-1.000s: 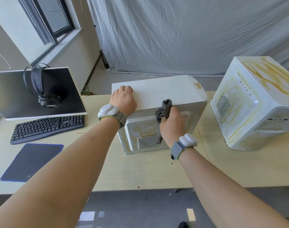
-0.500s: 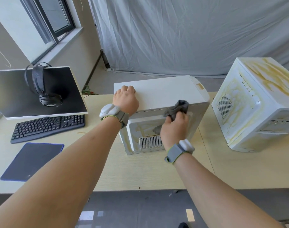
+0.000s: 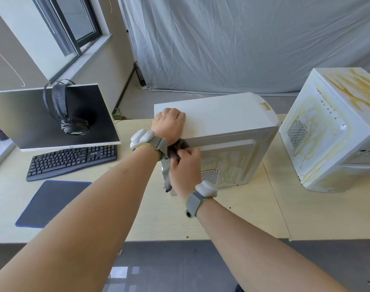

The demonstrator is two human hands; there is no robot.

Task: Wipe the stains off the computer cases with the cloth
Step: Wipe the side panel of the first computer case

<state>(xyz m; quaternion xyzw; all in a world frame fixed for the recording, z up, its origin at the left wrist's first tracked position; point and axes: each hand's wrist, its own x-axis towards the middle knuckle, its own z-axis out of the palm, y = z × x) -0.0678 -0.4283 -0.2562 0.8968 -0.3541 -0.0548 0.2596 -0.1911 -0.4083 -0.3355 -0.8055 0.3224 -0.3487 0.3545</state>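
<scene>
The desk [image 3: 222, 220] carries everything here, and its near edge lies close to the front foot of the near case, so a hard downward stroke could walk that case toward the drop. Next in size, 2 white computer cases stand on it: the right-hand case [image 3: 331, 131], well apart from both hands, is streaked yellow-brown over its top and its vented side and looks untouched; the near case [image 3: 226, 123] has a clean-looking top, but its side panel facing the camera carries pale yellow smears around the vent grille. The risk on that panel is smearing rather than lifting, if the cloth is bunched or loaded, and thin sheet metal may flex under pressure. The monitor [image 3: 53, 116] with headphones [image 3: 74, 125] hung on it, the keyboard [image 3: 72, 161] and the mouse pad [image 3: 53, 203] sit to the left (near enough that a sliding case or a swinging elbow could knock them). The left hand [image 3: 169, 123] lies on the case's top near its left corner, fingers curled over the far edge, bracing it; if that brace slackens the case may tip or skid. The right hand [image 3: 184, 171] grips the dark grey cloth [image 3: 175, 150] in a bunched fist against the upper left of the stained panel, just under the left wrist, with a tail hanging down. That tail could drag across wiped areas, and the 2 wrists are crowded enough to block a full stroke.
</scene>
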